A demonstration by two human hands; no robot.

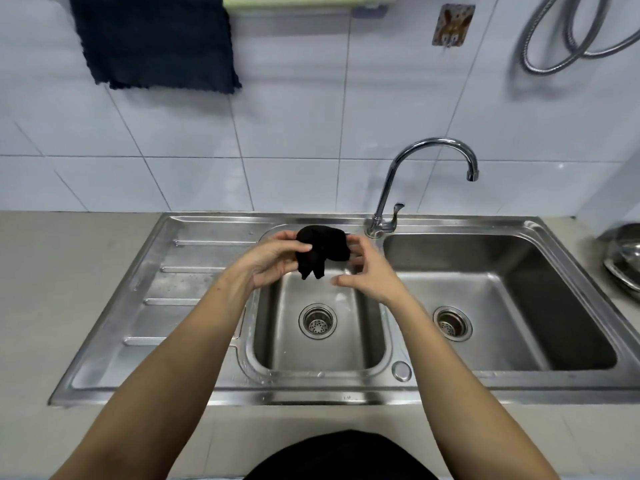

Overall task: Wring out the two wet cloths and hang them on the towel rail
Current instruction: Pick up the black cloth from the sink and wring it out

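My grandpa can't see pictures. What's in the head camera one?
The left hand pinches a bunched black cloth over the sink basin, the right hand touching its other end. Another dark cloth hangs on the rail above.

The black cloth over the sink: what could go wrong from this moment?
1. The right hand seems to hold only the end of the black cloth, so it may slip during wringing and fall into the small basin.
2. The towel rail is high up, off to the left; a poorly wrung cloth may drip on the counter.
3. The dark blue cloth already covers the rail's left part, so the two might overlap.
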